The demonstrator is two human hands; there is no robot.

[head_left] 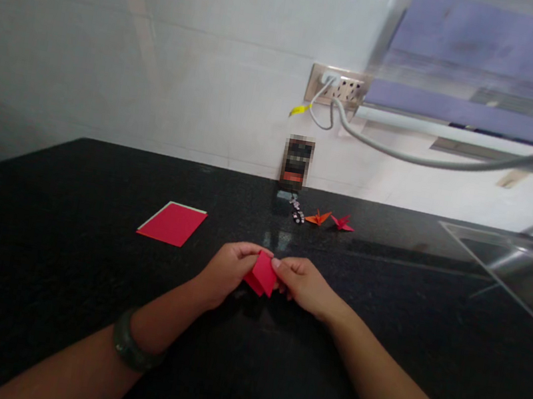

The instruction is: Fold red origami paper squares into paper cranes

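Red paper, folded into a small many-layered packet (263,274), sits pinched between both hands, in front of the person and over the black tabletop (60,254). Each grip is nearly closed, with only the paper's thickness between thumb and fingers. The left hand (229,271) grasps the packet by its left side, thumb at the near face and fingers reaching along the upper edge; the right hand (306,285) nips the upper right side, thumb laid on the red face and fingers curled beneath. From here I cannot tell whether the packet's lower tip touches the stone. A dark green bangle (135,344) circles the left wrist. Off to the left lies a flat red sheet or stack (172,224) with pale edging. Beyond the hands stand two folded birds, an orange one (318,218) and, just to its right, a red one (342,222). Beside the orange bird a beaded strap (297,211) trails from a dark upright object (296,162) against the wall; its front is blurred into blocks, so any label is unreadable. Above, a white plug (330,77) fills part of a socket plate (315,91), and its cord carries a yellow tag (299,110), too small to read.
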